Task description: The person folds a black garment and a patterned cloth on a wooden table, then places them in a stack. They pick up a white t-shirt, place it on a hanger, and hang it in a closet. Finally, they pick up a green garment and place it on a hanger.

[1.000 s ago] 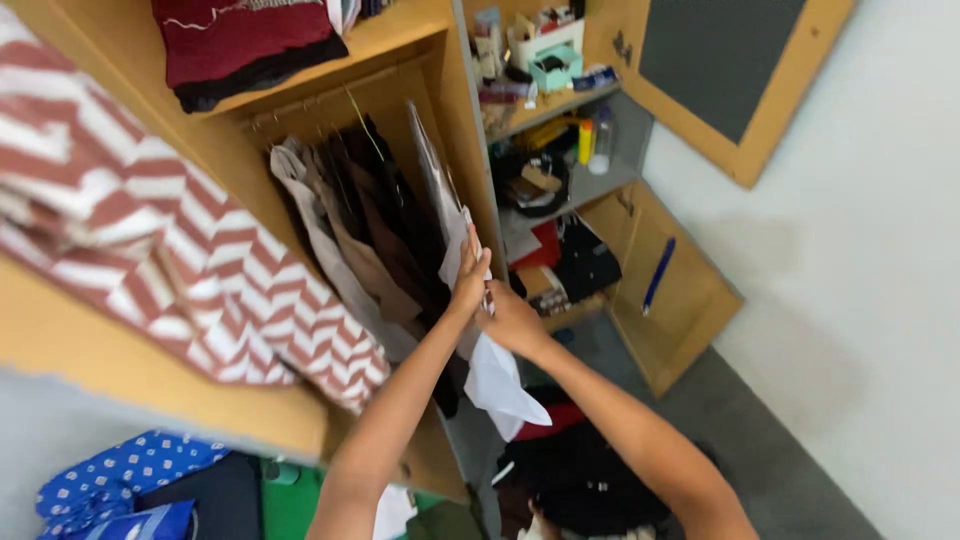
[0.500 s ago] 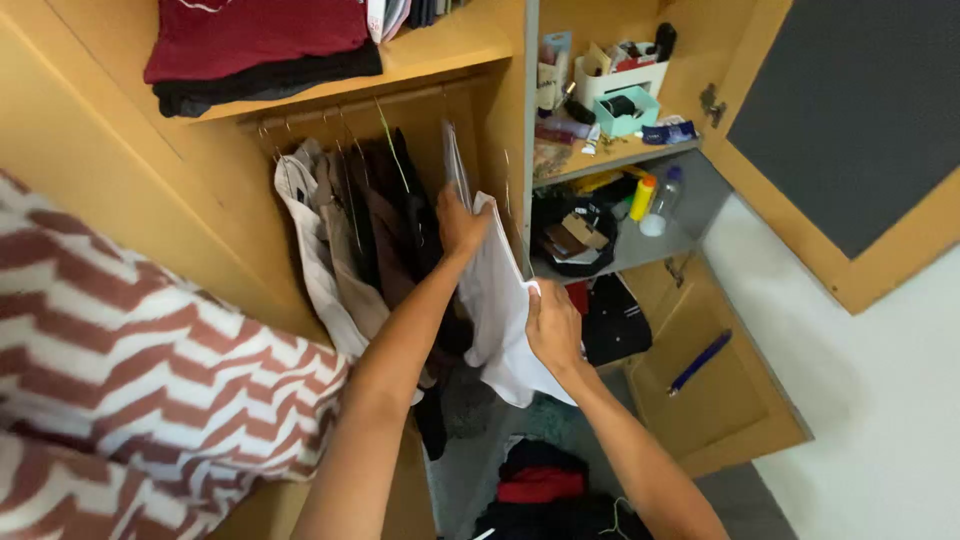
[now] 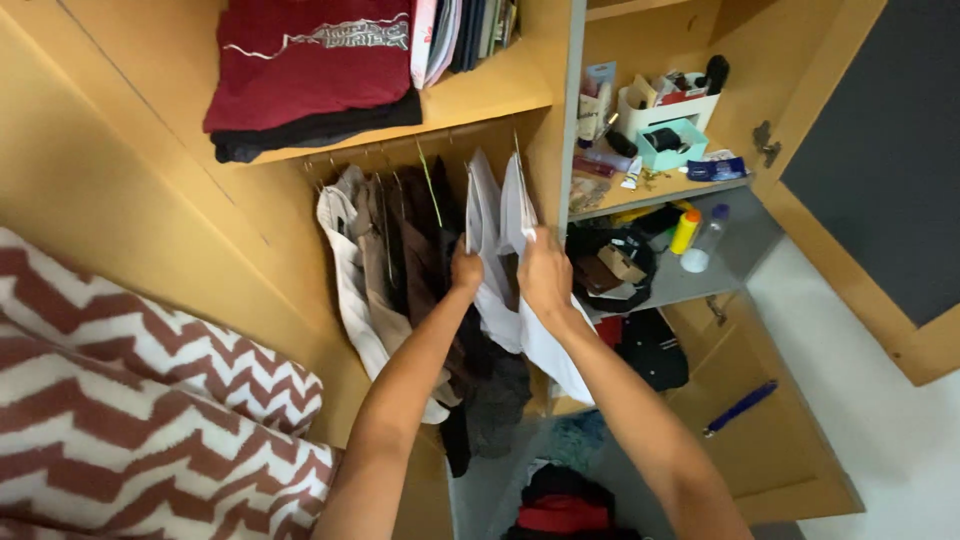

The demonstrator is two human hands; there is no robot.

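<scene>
Observation, standing by the open wardrobe (image 3: 140,230). Both arms reach up into the hanging section. The left hand (image 3: 466,272) is closed on the lower part of a white garment (image 3: 484,215) that hangs from the rail (image 3: 400,152) at the right end of the row. The right hand (image 3: 545,275) is closed on a second white garment (image 3: 518,205), just beside the first and next to the grey divider panel (image 3: 566,110). The two hands sit near each other, fingers curled into cloth; the exact pinch of the fingertips is hidden by the folds.

To the left on the same rail hang darker garments (image 3: 405,250) in brown and black, then a pale one (image 3: 345,270) at the far left. Above, a shelf carries a folded red shirt (image 3: 310,55) on dark folded clothes.

Handling, as a judgement: the white cloth looks thin, light and limp. It drapes and bunches where gripped and would not hold shape. It is not fragile, but it could slide off its hanger if pulled downward. The shoulder area near the hanger top seems the surer hold; the lower hem only gathers slack.

Right compartment: a shelf with a white organiser box (image 3: 668,105), a yellow bottle (image 3: 685,232) below. A blue pen-like object (image 3: 740,407) lies on the lower door.
</scene>
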